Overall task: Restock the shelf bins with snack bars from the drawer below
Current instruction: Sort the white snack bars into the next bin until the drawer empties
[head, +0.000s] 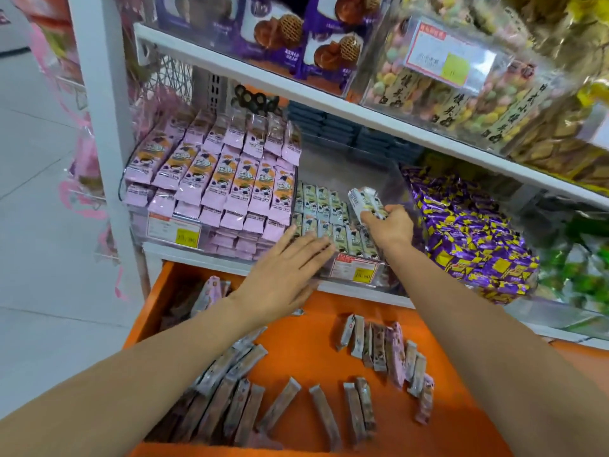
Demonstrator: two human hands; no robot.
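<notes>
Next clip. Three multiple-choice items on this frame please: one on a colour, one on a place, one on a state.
1. The drawer is: A white; B orange; C blue.
2. The right hand holds its snack bars: A down in the drawer; B above the middle bin; C out of view.
3. The left hand is: A gripping a bar; B a closed fist; C open, fingers straight at the middle bin's front.
Answers: B, its bare floor is orange; B, the hand hangs over that bin's pale bars; C, its fingers lie straight, holding nothing.
</notes>
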